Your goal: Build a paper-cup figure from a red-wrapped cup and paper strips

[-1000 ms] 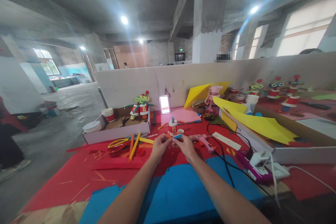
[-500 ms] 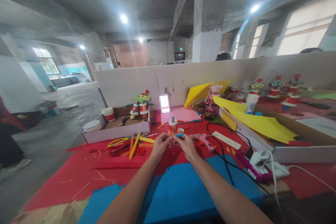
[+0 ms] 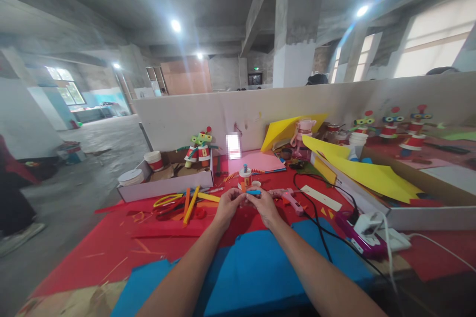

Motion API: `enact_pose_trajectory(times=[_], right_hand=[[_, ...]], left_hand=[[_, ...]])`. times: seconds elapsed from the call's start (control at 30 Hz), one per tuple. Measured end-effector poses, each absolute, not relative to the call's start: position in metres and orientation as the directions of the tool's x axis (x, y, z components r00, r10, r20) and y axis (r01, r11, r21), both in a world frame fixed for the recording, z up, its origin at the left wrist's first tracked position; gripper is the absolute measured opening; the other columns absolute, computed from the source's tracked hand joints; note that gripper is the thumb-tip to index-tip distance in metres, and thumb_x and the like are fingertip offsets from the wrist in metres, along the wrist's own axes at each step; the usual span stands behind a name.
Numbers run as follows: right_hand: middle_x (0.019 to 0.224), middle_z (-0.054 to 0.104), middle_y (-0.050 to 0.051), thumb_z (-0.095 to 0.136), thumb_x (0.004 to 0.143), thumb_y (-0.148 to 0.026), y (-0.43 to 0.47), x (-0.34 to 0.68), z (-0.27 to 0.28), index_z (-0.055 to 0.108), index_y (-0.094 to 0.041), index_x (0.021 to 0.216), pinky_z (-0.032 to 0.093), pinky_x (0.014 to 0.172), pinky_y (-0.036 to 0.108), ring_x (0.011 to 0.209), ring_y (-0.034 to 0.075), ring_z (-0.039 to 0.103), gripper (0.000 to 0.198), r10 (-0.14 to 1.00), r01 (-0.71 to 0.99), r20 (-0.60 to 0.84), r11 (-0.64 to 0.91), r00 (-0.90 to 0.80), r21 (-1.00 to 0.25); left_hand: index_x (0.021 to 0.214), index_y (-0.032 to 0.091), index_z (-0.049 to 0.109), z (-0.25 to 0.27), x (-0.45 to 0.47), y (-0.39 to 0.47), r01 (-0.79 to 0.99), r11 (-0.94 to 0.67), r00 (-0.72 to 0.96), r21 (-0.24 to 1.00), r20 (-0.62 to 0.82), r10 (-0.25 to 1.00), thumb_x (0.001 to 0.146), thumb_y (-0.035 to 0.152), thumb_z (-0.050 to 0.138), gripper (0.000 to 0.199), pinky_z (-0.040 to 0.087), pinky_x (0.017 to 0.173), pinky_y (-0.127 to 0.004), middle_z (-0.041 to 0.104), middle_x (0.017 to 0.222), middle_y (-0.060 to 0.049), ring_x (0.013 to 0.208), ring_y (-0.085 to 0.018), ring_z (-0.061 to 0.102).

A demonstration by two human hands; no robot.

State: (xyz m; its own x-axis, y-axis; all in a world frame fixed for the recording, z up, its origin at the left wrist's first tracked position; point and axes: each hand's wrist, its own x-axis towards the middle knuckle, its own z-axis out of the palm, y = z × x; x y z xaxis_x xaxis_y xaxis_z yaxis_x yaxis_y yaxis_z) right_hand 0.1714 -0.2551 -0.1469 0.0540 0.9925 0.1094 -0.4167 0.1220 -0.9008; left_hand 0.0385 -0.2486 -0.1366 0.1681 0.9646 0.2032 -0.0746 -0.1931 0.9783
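Observation:
Both hands meet over the red table. My left hand (image 3: 229, 204) and my right hand (image 3: 263, 205) have their fingertips pinched together around small strips, apparently paper. One is an orange strip (image 3: 243, 186) standing up, the other a blue strip (image 3: 254, 192) lying crosswise at the right fingertips. How the two strips join is too small to make out. Just behind the fingers stands a small white-and-red cup figure (image 3: 245, 172) with a blue piece on top and springy folded-paper arms at its sides. To the right of my right hand lies a pink glue gun (image 3: 292, 201).
Scissors (image 3: 167, 201) and yellow strips (image 3: 191, 206) lie at left. Finished robot figures (image 3: 204, 151) stand in a shallow white box (image 3: 167, 189). A purple power strip (image 3: 359, 238) with cables sits right, near a box with yellow sheets (image 3: 364, 171). Blue sheets (image 3: 256, 272) lie in front.
The orange strip has turned from slanting to more upright between my fingers, and the blue strip has shifted slightly. Both hands stay in nearly the same place.

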Motion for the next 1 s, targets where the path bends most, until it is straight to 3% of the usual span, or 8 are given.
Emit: enact_pose_trajectory(times=[0.37,0.6,0.8,1.0], right_hand=[[0.058,0.065,-0.001,0.082,0.053,-0.051,-0.2513,0.1708,-0.1515,0.068,-0.017,0.071,0.053,0.06,0.029,0.055,0.014,0.059,0.04,0.989,-0.39,0.141,0.148,0.047,-0.909],[0.061,0.066,0.002,0.064,0.071,-0.062,-0.2504,0.1733,-0.1473,0.064,-0.02,0.081,0.052,0.053,0.03,0.052,0.017,0.062,0.043,0.997,-0.577,0.033,0.066,0.068,-0.814],[0.064,0.067,0.0,0.08,0.055,-0.042,-0.2514,0.1706,-0.1501,0.065,-0.019,0.072,0.053,0.058,0.029,0.053,0.013,0.059,0.033,0.998,-0.545,0.045,0.019,-0.034,-0.838],[0.065,0.065,-0.003,0.085,0.048,-0.043,-0.2567,0.169,-0.1457,0.066,-0.018,0.075,0.054,0.064,0.03,0.056,0.011,0.058,0.041,0.994,-0.531,0.077,0.024,-0.078,-0.847]], left_hand=[[0.064,0.014,0.063,-0.1339,0.0363,-0.2486,-0.041,-0.22,0.162,0.975,0.224,0.961,0.066,0.044,0.076,0.032,0.038,0.053,-0.022,0.062,0.057,0.001,0.051,-0.01,0.05],[0.064,0.015,0.062,-0.1358,0.0364,-0.2484,-0.114,-0.179,0.096,0.977,0.19,0.977,0.064,0.037,0.076,0.026,0.034,0.051,-0.02,0.056,0.052,0.003,0.049,-0.008,0.046],[0.064,0.015,0.063,-0.136,0.036,-0.2481,-0.136,-0.152,0.122,0.979,0.168,0.978,0.062,0.039,0.078,0.028,0.036,0.053,-0.021,0.059,0.054,0.002,0.049,-0.009,0.048],[0.062,0.015,0.062,-0.1365,0.036,-0.2478,-0.12,-0.151,0.114,0.981,0.165,0.98,0.061,0.039,0.078,0.03,0.038,0.052,-0.021,0.06,0.054,0.001,0.049,-0.009,0.05]])
